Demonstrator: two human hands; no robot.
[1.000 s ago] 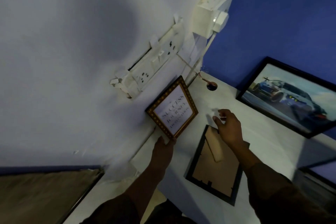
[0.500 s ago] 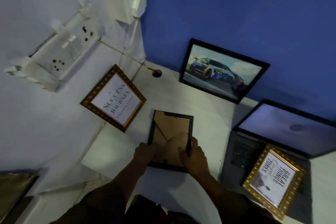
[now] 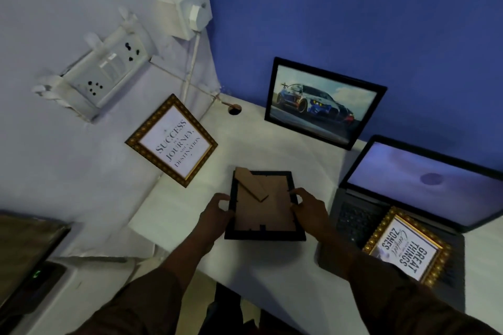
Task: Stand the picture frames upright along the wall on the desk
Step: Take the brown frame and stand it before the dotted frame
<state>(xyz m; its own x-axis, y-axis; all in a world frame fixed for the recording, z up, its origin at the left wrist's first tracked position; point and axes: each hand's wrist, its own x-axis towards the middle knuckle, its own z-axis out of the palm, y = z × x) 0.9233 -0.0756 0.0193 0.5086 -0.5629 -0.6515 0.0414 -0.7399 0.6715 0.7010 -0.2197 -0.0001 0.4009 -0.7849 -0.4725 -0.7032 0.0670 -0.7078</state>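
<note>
black frame [image 3: 265,215] beside laptop [image 3: 408,198]

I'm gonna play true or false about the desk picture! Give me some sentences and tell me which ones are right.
1. Both hands hold the black frame, the left hand on one side and the right hand on the other. True.
2. The black frame shows its cardboard back. True.
3. The car picture lies flat on the desk. False: it stands against the blue wall.
4. The gold frame saying GREAT THINGS leans on the white wall. False: it rests on the laptop.
5. The laptop is closed. False: it is open.
</note>
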